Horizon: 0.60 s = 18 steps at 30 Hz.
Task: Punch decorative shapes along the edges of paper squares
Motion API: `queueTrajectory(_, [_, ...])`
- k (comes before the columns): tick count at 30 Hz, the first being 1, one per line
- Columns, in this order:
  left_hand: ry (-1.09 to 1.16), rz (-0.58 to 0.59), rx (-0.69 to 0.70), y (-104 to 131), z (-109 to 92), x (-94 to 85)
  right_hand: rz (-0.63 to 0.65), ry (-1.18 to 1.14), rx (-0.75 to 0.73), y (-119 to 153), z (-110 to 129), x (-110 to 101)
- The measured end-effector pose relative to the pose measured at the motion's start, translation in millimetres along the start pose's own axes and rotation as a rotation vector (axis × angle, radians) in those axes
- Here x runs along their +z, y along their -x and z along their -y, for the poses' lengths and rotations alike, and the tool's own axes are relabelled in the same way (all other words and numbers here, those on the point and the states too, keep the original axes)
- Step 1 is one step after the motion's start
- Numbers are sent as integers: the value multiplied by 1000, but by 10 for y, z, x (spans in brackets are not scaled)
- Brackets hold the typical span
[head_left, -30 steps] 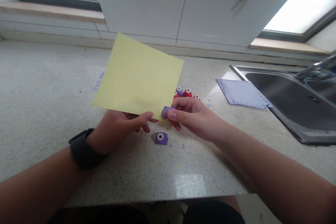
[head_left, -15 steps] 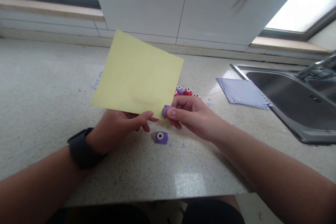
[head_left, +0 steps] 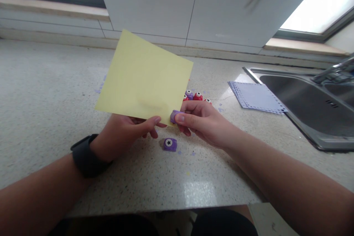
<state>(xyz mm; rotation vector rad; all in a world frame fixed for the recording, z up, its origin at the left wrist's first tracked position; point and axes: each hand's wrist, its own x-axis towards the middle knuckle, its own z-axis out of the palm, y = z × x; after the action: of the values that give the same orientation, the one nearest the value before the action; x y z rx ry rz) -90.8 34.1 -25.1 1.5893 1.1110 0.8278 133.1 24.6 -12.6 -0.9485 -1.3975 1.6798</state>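
Note:
My left hand (head_left: pixel 135 127) is closed on the lower edge of a yellow sheet of paper (head_left: pixel 146 77), thumb on top and fingers underneath. Between the thumb and fingers of my right hand (head_left: pixel 200 118) is a small purple craft punch (head_left: pixel 174 116), set at the sheet's lower right corner. A second purple punch with a star on its white disc (head_left: pixel 169 144) lies on the counter just below the hands. Behind my right hand sit several red and purple punches (head_left: pixel 197 96), partly hidden by the hand and the paper.
A stack of pale lilac sheets with punched borders (head_left: pixel 257 96) lies on the right, against the rim of a steel sink (head_left: pixel 301 132). Small purple paper bits (head_left: pixel 193 153) are scattered over the speckled counter (head_left: pixel 132 184). A tiled wall (head_left: pixel 221 11) rises behind.
Almost nothing differs. The yellow sheet's far edge has tipped very slightly up; both hands keep their hold and the punch stays at the corner.

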Motion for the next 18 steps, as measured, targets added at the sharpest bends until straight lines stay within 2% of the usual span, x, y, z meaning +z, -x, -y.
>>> queueTrajectory(18, [14, -15, -1, -7, -15, 3, -2, -8, -20, 0, -8, -4])
